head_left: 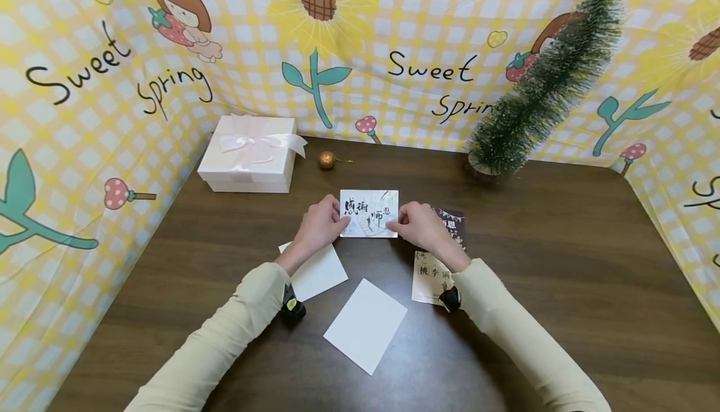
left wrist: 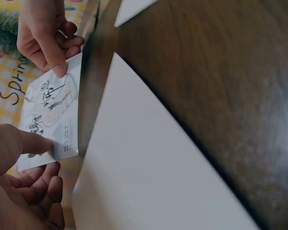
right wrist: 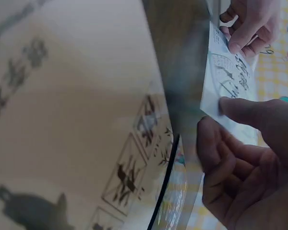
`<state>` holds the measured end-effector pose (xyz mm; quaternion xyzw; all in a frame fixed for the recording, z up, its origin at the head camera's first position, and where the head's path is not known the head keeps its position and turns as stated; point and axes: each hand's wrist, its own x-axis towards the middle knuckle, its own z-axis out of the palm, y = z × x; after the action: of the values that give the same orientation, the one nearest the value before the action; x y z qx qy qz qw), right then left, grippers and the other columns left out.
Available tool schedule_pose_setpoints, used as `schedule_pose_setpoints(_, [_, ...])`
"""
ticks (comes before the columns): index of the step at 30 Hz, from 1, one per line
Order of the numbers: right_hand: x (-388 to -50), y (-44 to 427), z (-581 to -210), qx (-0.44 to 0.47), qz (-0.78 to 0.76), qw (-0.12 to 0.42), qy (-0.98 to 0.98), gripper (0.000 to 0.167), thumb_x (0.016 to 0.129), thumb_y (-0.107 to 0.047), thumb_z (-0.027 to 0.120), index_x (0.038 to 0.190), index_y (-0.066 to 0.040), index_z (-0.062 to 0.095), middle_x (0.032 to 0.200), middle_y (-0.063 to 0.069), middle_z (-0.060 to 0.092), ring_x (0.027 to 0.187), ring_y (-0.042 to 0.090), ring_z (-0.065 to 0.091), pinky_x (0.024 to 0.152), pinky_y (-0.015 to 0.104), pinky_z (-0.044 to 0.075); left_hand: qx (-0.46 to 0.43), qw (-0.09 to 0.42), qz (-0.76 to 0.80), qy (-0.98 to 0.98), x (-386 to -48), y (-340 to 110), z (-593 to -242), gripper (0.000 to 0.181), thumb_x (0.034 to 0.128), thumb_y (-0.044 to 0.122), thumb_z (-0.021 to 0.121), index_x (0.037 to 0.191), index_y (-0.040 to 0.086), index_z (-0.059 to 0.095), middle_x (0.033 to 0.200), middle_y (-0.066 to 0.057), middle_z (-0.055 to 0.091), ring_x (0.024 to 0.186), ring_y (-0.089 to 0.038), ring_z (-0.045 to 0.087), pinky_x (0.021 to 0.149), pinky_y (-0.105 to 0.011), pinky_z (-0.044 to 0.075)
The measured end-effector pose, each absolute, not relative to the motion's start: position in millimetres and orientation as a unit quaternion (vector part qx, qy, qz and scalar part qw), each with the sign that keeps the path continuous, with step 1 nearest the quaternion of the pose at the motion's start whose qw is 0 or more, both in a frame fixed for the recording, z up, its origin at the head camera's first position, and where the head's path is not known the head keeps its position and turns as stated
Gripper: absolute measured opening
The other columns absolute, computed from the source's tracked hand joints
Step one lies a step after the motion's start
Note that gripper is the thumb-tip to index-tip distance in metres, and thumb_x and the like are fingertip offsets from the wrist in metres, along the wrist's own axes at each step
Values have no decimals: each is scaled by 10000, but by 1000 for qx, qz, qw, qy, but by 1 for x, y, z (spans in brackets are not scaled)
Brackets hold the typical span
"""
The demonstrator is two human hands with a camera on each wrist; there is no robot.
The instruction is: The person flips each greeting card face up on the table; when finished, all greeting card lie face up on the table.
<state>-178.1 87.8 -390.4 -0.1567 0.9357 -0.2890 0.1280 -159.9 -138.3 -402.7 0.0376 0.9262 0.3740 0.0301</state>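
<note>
A white greeting card (head_left: 368, 209) with black brush lettering faces up between both hands. At its left edge my left hand (head_left: 322, 223) pinches it, thumb on the printed face and fingers behind. My right hand (head_left: 422, 227) grips the opposite edge the same way. In the left wrist view the card (left wrist: 57, 110) appears held above the table. Below the left forearm lies a blank white card (head_left: 320, 272), partly covered by the arm. Another blank white card (head_left: 367, 326) lies nearer the front. Under the right forearm are a beige printed card (head_left: 427, 277) and a dark purple card (head_left: 454, 219), both partly hidden.
A white gift box (head_left: 247, 177) with a pale pink bow stands at the back left. Beside it sits a small copper-coloured ball ornament (head_left: 326, 160). A small artificial pine tree (head_left: 523, 112) leans at the back right. Patterned cloth (head_left: 236, 24) walls surround the brown wooden table (head_left: 562, 262).
</note>
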Motion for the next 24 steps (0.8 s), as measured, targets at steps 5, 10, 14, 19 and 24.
schedule_pose_setpoints(5, [-179,83,-392,-157,-240,148,947,308,932,-314,651,712,-100,629,541,-34,453,471,107,387,458,241,281,34,47,325,944,-164,-137,-405,214,911,200,654,982,11,584,786,-73,626,778,-231,595,805,-456,428])
schedule_pose_setpoints(10, [-182,81,-391,-153,-223,161,949,349,938,-312,643,664,-106,578,537,-40,410,471,105,377,460,240,271,31,55,283,957,-168,-136,-406,233,914,236,649,955,10,613,881,-109,617,891,-284,577,828,-488,400])
schedule_pose_setpoints(14, [-182,80,-392,-156,-205,169,951,368,937,-320,639,640,-125,544,544,-45,396,484,108,386,470,246,281,32,53,256,965,-168,-136,-407,267,904,253,660,975,-2,624,955,-136,621,953,-324,551,836,-495,399])
schedule_pose_setpoints(19, [-183,78,-395,-156,-180,172,956,371,933,-330,638,620,-150,554,555,-47,417,505,122,417,478,258,297,45,45,244,968,-167,-138,-409,250,891,235,679,951,-4,642,965,-143,611,958,-348,528,828,-498,399])
schedule_pose_setpoints(24, [-179,78,-395,-168,-179,145,958,363,946,-344,625,653,-138,562,562,-36,454,506,129,439,474,265,313,78,25,247,966,-163,-139,-409,205,905,217,655,885,16,616,899,-126,592,917,-343,521,791,-482,408])
